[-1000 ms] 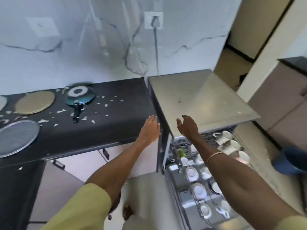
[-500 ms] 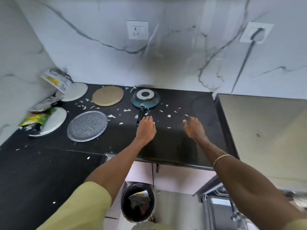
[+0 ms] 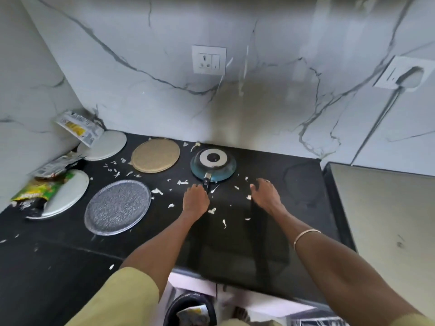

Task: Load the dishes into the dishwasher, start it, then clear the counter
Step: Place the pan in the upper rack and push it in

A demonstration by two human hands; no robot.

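Both hands were out over the black counter (image 3: 259,243), palms down. Her or his left hand (image 3: 195,200) lay just over the handle (image 3: 207,183) of the upturned blue pan (image 3: 213,164), the fingers bent downward at the handle's end — whether they actually gripped it could not be told, since the back of the hand hid the fingertips. The right hand (image 3: 266,194), with a ring on one finger and a thin bangle (image 3: 306,235) on the wrist, had its fingers loosely spread and held nothing; it hovered near the pan's right side, among scattered white scraps (image 3: 182,182) that littered the counter around both hands.

The pan sat bottom-up near the marble backsplash (image 3: 164,90), its handle pointing toward the person. To its left lay a round tan plate (image 3: 155,155), and nearer the counter's front a clear textured glass plate (image 3: 117,207). Farther left were two white plates: one (image 3: 106,145) at the back corner with a printed wrapper (image 3: 78,127) leaning over it, the other (image 3: 68,196) carrying a green and yellow snack packet (image 3: 41,191); a silvery wrapper (image 3: 56,164) lay between them.

A wall socket (image 3: 209,59) was set in the backsplash above the pan. At the right edge stood a pale grey appliance top (image 3: 381,220) — touching the counter's end. Below the counter's front edge a dark bin (image 3: 190,311) with rubbish inside showed between the yellow-green sleeves (image 3: 122,300).
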